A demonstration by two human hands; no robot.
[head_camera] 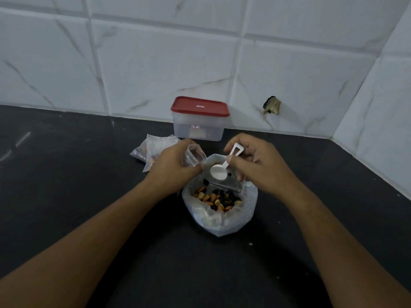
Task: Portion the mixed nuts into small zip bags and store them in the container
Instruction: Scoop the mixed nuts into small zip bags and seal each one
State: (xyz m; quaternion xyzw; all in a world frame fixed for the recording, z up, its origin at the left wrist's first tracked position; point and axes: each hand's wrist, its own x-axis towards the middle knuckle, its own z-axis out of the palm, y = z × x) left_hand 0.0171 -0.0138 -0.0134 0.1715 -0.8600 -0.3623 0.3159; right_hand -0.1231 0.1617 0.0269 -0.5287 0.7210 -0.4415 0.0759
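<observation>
Filled bags: a small heap of clear bags lies far left of my hands on the dark counter, some with nuts showing inside.
Left hand: my fingers curl round the small zip bag, and I hold it off the counter.
Small zip bag: it looks empty. Its mouth seems to open to the right, toward the scoop, though the clear film makes this hard to read.
Container: it stands at the far side by the tiled wall, past both hands, with its red lid on.
Scoop: its long axis runs from the handle at far right down to the bowl at near left. The bowl faces up and looks empty, just right of the bag mouth.
Mixed nuts: they sit in the large bag, which stands open on the counter near of and below the scoop bowl.
Right hand: my thumb and fingers pinch the scoop handle. This hand is the one over the nuts.
Coming move, as I judge it: dip the bowl down and toward me into the nuts, then carry it a short way left to the bag mouth.
</observation>
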